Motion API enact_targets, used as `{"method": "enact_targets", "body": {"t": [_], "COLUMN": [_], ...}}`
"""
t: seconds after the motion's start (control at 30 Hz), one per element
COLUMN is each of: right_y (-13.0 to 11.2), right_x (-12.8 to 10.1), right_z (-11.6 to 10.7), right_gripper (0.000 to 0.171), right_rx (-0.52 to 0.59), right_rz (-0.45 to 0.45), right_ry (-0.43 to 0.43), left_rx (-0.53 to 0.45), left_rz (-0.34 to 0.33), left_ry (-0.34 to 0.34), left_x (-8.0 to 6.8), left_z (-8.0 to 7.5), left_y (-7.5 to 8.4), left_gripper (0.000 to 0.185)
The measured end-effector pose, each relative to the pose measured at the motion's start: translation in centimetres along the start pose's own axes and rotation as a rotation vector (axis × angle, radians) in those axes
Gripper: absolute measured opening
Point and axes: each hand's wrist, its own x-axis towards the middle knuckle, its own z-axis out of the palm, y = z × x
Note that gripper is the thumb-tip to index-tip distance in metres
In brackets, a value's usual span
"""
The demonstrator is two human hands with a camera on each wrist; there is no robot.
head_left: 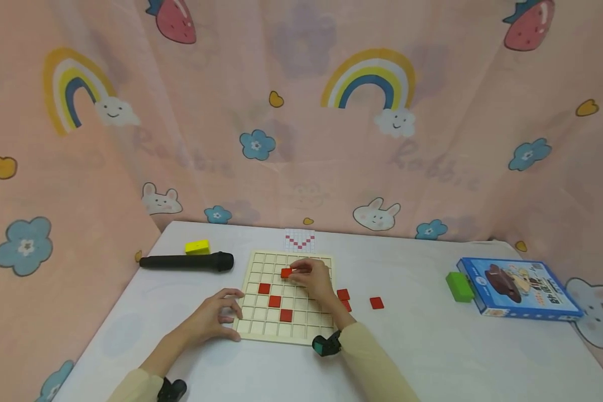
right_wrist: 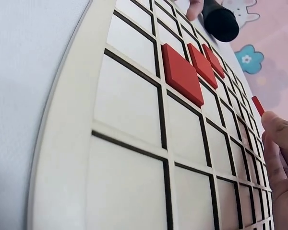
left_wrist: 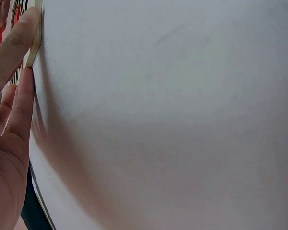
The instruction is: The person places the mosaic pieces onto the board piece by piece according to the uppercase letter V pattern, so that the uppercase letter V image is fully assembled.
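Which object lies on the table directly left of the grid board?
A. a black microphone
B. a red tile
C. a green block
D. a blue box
A: the black microphone lies just left of the grid board, while the box and green block sit far right.

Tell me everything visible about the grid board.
The board is a square, cream, wood-looking panel divided by dark lines into a grid of small cells. It lies flat on the white table, near the front middle. Three red tiles sit in a diagonal run of cells. The left hand rests against its near left edge, fingers on the rim. The right hand reaches over it, pinching a fourth red tile above an upper cell.
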Motion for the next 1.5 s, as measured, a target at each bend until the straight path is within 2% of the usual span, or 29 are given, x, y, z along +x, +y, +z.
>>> {"method": "enact_targets", "body": {"t": [0.27,0.43,0.73,1.0,1.2,1.5], "right_y": [0.1,-0.1,-0.8,-0.8,-0.8,-1.7], "right_x": [0.4,0.7,1.0,1.3,1.4,1.3], "right_z": [2.1,3.3,4.6,5.6,5.8,6.0], "right_gripper": [0.021,0.019,0.019,0.019,0.019,0.019], "right_rx": [0.046,0.025,0.010,-0.006,-0.016,0.062], "right_rz": [-0.022,-0.014,-0.064,-0.015,-0.044,0.019], "right_ry": [-0.047,-0.042,-0.081,-0.073,-0.078,-0.121], "left_rx": [-0.017,-0.010,-0.011,-0.023,-0.025,-0.019], "left_rz": [0.005,0.003,-0.012,0.003,0.020,0.022], "left_ry": [0.004,0.001,0.002,0.001,-0.006,-0.011], "left_x": [0.0,0.1,0.1,0.0,0.0,0.0], "left_z": [0.1,0.1,0.0,0.1,0.0,0.0], "left_y": [-0.4,-0.4,-0.5,-0.6,-0.3,-0.4], "left_gripper": [0.035,0.034,0.034,0.034,0.034,0.034]}}
